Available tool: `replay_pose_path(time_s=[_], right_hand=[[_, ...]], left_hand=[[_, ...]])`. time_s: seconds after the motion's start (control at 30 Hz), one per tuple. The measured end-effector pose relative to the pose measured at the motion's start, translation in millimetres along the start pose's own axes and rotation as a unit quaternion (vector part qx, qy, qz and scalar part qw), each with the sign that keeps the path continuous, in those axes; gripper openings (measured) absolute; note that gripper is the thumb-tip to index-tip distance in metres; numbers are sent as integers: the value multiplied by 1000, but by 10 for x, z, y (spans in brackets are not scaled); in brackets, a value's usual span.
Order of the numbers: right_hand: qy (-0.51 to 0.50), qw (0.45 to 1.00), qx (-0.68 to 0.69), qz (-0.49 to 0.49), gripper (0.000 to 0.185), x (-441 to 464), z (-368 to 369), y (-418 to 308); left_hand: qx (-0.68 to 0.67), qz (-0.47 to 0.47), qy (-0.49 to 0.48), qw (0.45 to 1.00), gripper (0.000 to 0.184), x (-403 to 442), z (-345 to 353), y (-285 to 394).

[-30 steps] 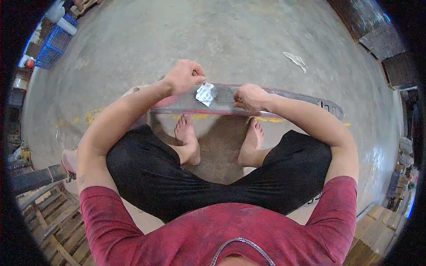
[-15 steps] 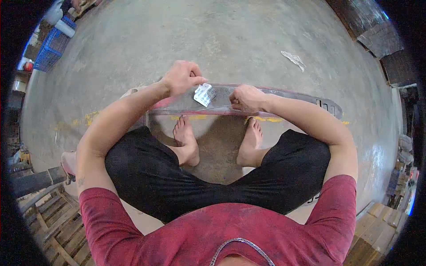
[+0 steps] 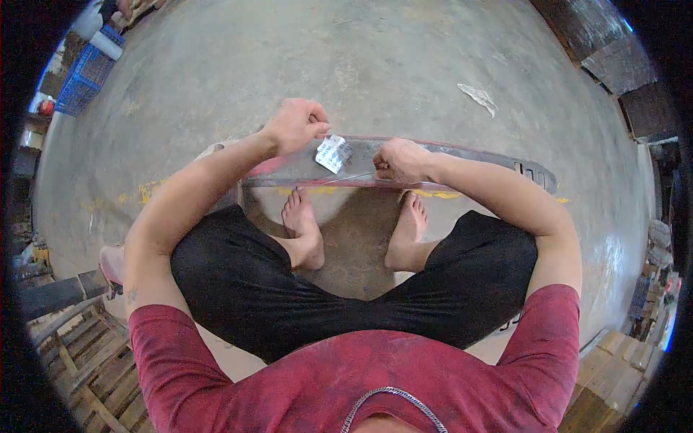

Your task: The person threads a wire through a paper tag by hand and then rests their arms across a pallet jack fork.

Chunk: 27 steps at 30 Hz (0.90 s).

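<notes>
- Left hand (image 3: 299, 124): fingers curled inward, thumb close to the forefinger; whether the tips actually grip the tag's corner, I can't make out.
- Just under those fingertips is the pale tag (image 3: 333, 154) with blue lettering, lying tilted against the grey of the long board behind it.
- Right hand (image 3: 401, 160): bent into a loose fist, fingertips closed around a thin strand (image 3: 355, 176), wire or thread, too fine for me to say which.
- From my right fingertips the strand runs leftward, passing just below the tag.
- Beneath both hands the long board (image 3: 469, 160), grey with reddish edges, stretches crosswise in front of me, slots cut near its right end.
- My bare feet (image 3: 302, 229) are on the near side of the board, set apart, close to a worn yellow line (image 3: 439, 194) on the concrete floor (image 3: 404, 65).
- Well beyond my right hand, a crumpled white scrap (image 3: 478, 98) lies on the floor.
</notes>
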State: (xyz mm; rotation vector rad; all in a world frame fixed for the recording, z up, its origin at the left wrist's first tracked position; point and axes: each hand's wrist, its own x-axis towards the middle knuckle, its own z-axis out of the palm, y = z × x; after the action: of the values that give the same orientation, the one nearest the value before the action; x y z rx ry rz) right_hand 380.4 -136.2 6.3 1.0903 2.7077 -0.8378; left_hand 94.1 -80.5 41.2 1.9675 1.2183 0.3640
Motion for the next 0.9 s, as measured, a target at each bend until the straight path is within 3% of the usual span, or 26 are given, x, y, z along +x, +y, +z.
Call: replay_pose_path(time_s=[0.9], right_hand=[[3, 1000, -2, -5, 25, -8, -11, -9]], left_hand=[[39, 7, -26, 999, 22, -16, -51, 90]])
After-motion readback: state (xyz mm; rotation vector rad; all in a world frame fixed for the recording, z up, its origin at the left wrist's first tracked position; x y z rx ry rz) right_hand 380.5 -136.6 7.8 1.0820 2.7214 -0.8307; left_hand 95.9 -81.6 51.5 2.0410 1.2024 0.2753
